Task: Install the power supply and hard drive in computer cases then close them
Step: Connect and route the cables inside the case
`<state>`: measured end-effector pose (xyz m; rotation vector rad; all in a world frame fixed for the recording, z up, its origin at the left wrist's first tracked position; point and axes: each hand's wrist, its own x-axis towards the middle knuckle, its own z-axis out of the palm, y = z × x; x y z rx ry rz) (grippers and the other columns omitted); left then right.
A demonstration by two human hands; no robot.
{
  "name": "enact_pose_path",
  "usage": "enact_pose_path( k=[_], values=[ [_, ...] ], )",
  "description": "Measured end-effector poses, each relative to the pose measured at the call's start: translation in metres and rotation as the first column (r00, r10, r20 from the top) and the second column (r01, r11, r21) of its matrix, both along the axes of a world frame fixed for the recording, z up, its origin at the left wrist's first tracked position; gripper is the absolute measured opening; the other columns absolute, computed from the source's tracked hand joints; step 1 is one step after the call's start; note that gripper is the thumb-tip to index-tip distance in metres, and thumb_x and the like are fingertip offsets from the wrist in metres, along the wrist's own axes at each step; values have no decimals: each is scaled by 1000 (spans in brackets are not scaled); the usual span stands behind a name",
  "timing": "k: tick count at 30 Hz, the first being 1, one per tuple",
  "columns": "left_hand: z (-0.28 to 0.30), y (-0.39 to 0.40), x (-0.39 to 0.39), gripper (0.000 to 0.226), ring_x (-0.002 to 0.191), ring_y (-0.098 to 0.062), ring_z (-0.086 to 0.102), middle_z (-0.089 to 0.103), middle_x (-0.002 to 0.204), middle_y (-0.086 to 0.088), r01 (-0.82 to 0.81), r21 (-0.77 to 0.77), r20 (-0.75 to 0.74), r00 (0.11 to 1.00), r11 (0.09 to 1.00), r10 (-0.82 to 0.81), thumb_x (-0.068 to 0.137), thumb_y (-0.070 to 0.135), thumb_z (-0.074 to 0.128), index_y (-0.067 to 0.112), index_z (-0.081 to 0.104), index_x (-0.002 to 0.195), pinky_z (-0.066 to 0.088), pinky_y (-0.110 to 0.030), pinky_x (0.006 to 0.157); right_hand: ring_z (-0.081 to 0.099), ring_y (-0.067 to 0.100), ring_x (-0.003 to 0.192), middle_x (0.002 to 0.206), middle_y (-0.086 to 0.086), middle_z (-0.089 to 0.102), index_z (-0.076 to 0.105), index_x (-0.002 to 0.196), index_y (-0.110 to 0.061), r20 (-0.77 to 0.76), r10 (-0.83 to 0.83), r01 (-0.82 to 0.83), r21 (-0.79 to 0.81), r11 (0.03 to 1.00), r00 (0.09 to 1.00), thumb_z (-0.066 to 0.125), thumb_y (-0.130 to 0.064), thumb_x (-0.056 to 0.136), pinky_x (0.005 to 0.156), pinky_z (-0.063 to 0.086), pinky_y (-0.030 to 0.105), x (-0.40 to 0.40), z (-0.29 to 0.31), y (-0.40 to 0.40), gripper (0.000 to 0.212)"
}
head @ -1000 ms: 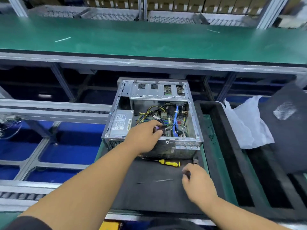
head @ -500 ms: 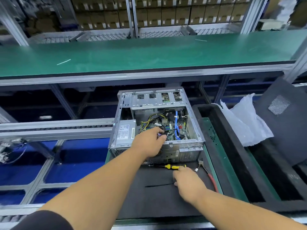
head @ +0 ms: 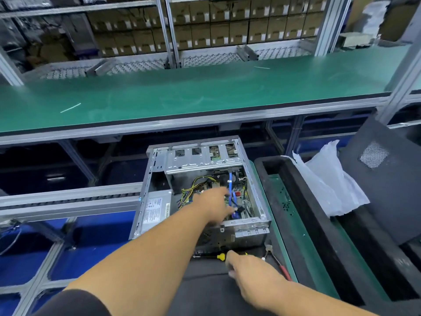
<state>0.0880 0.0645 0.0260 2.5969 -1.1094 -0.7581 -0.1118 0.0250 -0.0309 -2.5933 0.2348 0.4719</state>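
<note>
An open silver computer case (head: 255,197) lies on a black mat, showing its board and yellow and blue cables. The grey power supply (head: 157,208) sits in the case's left side. My left hand (head: 214,206) reaches into the case with its fingers stretched out among the cables by the blue cable (head: 230,185); it is blurred. In front of the case lies a yellow-handled screwdriver (head: 220,256). My right hand (head: 248,272) lies over its handle with the fingers curled down on it.
Red-handled pliers (head: 279,265) lie on the mat right of the screwdriver. A black foam tray (head: 303,224) stands to the right, with a white plastic bag (head: 328,185) and a black side panel (head: 391,183). A green bench (head: 182,92) runs behind; roller rails are at left.
My right hand has moved forward from the mat to the screwdriver handle. My left hand has reached deeper and further right inside the case, its fingers now stretched out.
</note>
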Motion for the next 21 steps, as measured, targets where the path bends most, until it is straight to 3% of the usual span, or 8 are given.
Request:
enact_pose_path(
  k=[4,8,10,12,14,16,19,21],
  values=[
    [1,1,30,28,97,-18,64,72,118,6,106,87,48,993,991,-111,97,35,59,34,70,123,51,-36,91,60,4,82,88,-16,70,51,98,-42,45,-133,115,285,952,990,48,-30,98,84,48,34,-8,50,-31,12],
    [1,-1,34,45,109,-18,55,68,107,10,159,171,73,982,972,-173,84,74,60,37,70,109,38,-44,96,64,1,75,86,-12,75,58,101,-40,69,-235,176,472,864,970,53,-29,95,72,49,22,-5,84,-58,13],
    [-4,-13,22,34,113,-24,48,59,97,5,226,228,152,952,947,-264,86,65,66,32,62,87,36,-49,102,63,0,71,83,-10,75,61,101,-40,61,-244,182,498,848,968,52,-32,93,69,48,20,3,92,-71,14],
    [-4,-20,17,30,104,-24,54,58,89,3,253,129,77,962,959,-264,96,46,64,29,51,75,40,-46,101,64,4,66,78,-5,75,63,99,-40,33,-275,221,505,834,961,50,-29,91,66,51,21,13,95,-81,19],
    [4,-12,26,21,75,-18,62,69,81,-2,54,-135,-254,963,989,-88,103,30,56,25,56,83,52,-32,77,57,9,54,75,-1,74,65,96,-40,15,-341,283,522,805,940,46,-20,91,55,49,21,25,92,-89,28],
    [15,9,47,19,58,-19,55,69,69,-5,-217,-282,-447,892,934,72,107,19,48,16,64,98,44,-27,59,53,11,50,73,1,74,66,91,-43,2,-431,363,537,762,902,45,-15,93,50,46,25,39,87,-93,36],
    [21,45,84,35,59,-22,42,51,59,-5,-352,-305,-375,899,885,228,107,12,41,27,71,101,35,-35,61,62,19,54,72,1,73,66,88,-44,2,-521,447,511,734,853,42,-14,91,53,51,33,60,78,-88,39],
    [26,58,100,40,59,-23,45,55,64,-3,-306,-254,-237,939,917,248,104,10,39,32,71,95,36,-35,58,61,18,54,73,3,73,68,85,-38,7,-555,484,481,731,832,41,-12,90,50,50,34,75,72,-82,37]
  ],
)
